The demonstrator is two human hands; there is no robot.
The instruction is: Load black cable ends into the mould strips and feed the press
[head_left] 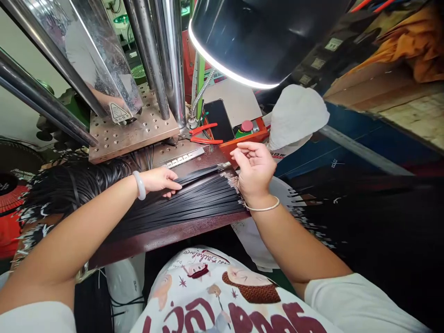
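My left hand (pixel 161 180), with a pale bangle at its wrist, pinches a few flat black cables (pixel 199 174) between thumb and fingers. Their whitish metallic ends point right, beside my other hand. Beneath and nearer me, many more flat black cables (pixel 194 199) lie side by side on the dark red worktop (pixel 166 234), their small metal end pieces (pixel 231 182) lined up at its right end. My right hand (pixel 256 169) is raised over those ends, fingers curled and thumb close to the fingertips. Whatever it may hold is too small to make out.
A press with steel columns (pixel 169 60) and a drilled plate (pixel 135 125) stands back left. Red-handled pliers (pixel 207 140), a phone (pixel 219 119) and a red button (pixel 247 126) sit behind the worktop. A lit lamp (pixel 243 41) hangs above. Heaped cables (pixel 72 189) lie left.
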